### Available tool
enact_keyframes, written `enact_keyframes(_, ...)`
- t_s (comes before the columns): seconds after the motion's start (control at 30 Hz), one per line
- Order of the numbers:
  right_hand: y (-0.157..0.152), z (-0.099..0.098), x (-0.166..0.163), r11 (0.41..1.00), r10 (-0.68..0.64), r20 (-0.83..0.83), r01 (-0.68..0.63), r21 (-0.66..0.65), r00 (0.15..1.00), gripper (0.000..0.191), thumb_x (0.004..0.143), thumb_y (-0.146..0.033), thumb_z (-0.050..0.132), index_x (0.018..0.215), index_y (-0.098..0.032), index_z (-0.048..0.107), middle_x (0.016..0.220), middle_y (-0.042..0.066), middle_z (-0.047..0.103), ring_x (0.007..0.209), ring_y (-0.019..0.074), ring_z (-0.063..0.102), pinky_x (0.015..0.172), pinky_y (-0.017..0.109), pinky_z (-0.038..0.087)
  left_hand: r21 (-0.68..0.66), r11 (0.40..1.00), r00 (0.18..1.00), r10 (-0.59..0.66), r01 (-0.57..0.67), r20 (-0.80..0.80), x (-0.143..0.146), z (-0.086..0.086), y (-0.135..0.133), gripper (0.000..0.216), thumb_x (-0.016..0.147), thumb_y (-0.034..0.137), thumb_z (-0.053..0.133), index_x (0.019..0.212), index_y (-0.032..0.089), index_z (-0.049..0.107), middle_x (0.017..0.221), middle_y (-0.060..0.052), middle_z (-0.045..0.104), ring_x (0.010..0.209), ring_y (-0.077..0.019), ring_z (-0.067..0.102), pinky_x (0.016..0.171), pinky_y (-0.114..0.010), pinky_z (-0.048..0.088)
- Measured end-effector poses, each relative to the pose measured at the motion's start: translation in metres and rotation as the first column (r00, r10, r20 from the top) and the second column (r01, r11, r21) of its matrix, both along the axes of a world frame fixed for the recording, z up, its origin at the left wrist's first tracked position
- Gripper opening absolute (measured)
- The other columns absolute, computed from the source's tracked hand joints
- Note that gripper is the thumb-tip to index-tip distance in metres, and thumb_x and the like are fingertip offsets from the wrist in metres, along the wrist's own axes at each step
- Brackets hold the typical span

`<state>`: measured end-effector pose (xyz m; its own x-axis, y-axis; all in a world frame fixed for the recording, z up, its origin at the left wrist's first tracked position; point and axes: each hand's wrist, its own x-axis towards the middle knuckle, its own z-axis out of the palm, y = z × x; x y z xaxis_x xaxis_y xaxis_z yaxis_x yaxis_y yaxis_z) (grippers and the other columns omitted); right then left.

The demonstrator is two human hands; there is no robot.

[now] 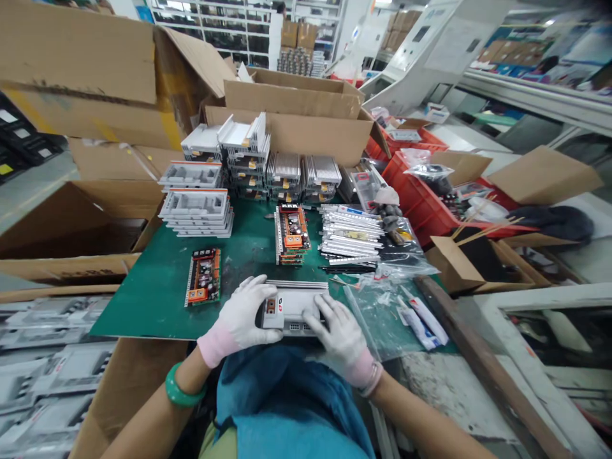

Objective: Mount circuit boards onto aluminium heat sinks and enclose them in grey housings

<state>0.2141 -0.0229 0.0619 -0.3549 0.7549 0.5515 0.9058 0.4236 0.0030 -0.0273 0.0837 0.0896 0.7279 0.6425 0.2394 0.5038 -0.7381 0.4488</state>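
My left hand (239, 312) and my right hand (337, 335), both in white gloves with pink cuffs, grip a grey metal electronics housing (289, 309) from either side, near the front edge of a green work mat (153, 299). A thin metal strip (296, 284) lies just beyond the housing. To the left of my left hand lies a circuit board with orange components (203, 277). A stack of similar boards (291, 234) stands farther back, and a pile of slim metal bars (349, 234) lies to its right.
Stacked grey housings (196, 207) and finned heat sinks (287, 169) stand at the mat's back edge, before open cardboard boxes (296, 99). Red crates (415, 197) with plastic bags stand at the right. Grey housings (48, 382) fill a box at lower left. A clear plastic bag (377, 312) lies by my right hand.
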Motion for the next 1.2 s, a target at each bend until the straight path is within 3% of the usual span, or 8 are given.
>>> enact_keyframes(0.17,-0.02,-0.013,-0.002,0.993,0.04,0.054,-0.046,0.108,0.998,0.04,0.084,-0.016,0.061,0.122,-0.029,0.06,0.122,0.011,0.064,0.119,0.0257,0.055,0.089,0.039,0.047,0.109,0.994,0.999,-0.033,0.033,0.002,-0.003,0.003,-0.021,0.065,0.065,0.043,0.074,0.121,0.02,0.05,0.122,-0.012,0.062,0.133,-0.035,0.043,0.114,-0.056,0.031)
enact_keyframes(0.27,-0.018,-0.003,0.009,0.987,0.118,0.053,-0.123,0.099,0.992,0.032,0.086,-0.03,0.059,0.118,-0.024,0.062,0.119,0.012,0.065,0.119,0.0262,0.055,0.09,0.04,0.048,0.21,0.969,0.991,-0.135,0.127,0.022,-0.005,0.003,-0.029,0.077,0.068,0.049,0.074,0.131,0.018,0.044,0.131,-0.016,0.057,0.131,-0.0354,0.044,0.111,-0.055,0.035)
enact_keyframes(0.4,-0.005,0.014,0.022,0.982,0.143,0.025,-0.145,0.121,0.989,0.048,0.086,-0.049,0.056,0.119,-0.014,0.06,0.118,0.016,0.067,0.123,0.0289,0.053,0.099,0.045,0.044,0.306,0.936,0.983,-0.185,0.173,0.011,-0.002,0.005,-0.022,0.08,0.069,0.037,0.077,0.136,0.015,0.039,0.133,-0.019,0.056,0.126,-0.0326,0.051,0.107,-0.05,0.043)
enact_keyframes(0.6,0.009,0.019,0.028,0.983,0.126,0.025,-0.129,0.131,0.992,0.052,0.088,-0.051,0.054,0.123,-0.014,0.059,0.119,0.015,0.067,0.119,0.0253,0.058,0.1,0.039,0.044,0.323,0.937,0.99,-0.144,0.137,-0.003,0.006,0.008,0.003,0.062,0.071,0.042,0.072,0.125,0.018,0.055,0.124,-0.014,0.063,0.115,-0.0309,0.061,0.097,-0.042,0.053)
enact_keyframes(0.73,0.007,0.015,0.028,0.978,0.139,0.05,-0.145,0.151,0.989,0.05,0.089,-0.051,0.054,0.122,-0.013,0.06,0.118,0.015,0.068,0.12,0.0255,0.057,0.099,0.039,0.045,0.356,0.925,0.989,-0.147,0.137,0.003,0.006,0.008,0.003,0.055,0.075,0.045,0.07,0.121,0.019,0.058,0.122,-0.013,0.065,0.113,-0.0293,0.063,0.096,-0.039,0.054)
enact_keyframes(1.0,-0.022,-0.016,0.01,0.985,0.022,0.058,-0.032,0.169,0.998,0.024,0.09,-0.026,0.057,0.113,-0.033,0.063,0.115,-0.001,0.068,0.114,0.0158,0.057,0.095,0.033,0.044,0.575,0.81,0.97,-0.216,0.113,0.113,-0.003,-0.035,-0.029,0.039,0.08,0.026,0.071,0.115,0.029,0.054,0.103,-0.002,0.073,0.102,-0.0213,0.068,0.101,-0.04,0.048)
enact_keyframes(1.13,-0.02,-0.006,-0.015,0.987,0.02,0.019,-0.023,0.162,1.0,0.026,0.091,-0.031,0.055,0.117,-0.035,0.06,0.123,-0.001,0.063,0.119,0.0196,0.052,0.102,0.04,0.04,0.447,0.884,0.947,-0.249,0.136,0.205,-0.017,-0.046,-0.023,0.04,0.08,0.042,0.067,0.116,0.029,0.054,0.105,-0.005,0.071,0.108,-0.0276,0.064,0.101,-0.049,0.047)
enact_keyframes(1.2,-0.009,0.003,-0.03,0.993,-0.022,0.034,0.018,0.113,0.999,0.031,0.092,-0.034,0.053,0.123,-0.035,0.057,0.129,0.002,0.06,0.121,0.0231,0.05,0.101,0.045,0.04,0.286,0.958,0.941,-0.119,0.025,0.317,-0.019,-0.044,-0.013,0.038,0.084,0.041,0.059,0.118,0.027,0.052,0.113,-0.009,0.067,0.115,-0.031,0.059,0.098,-0.053,0.048)
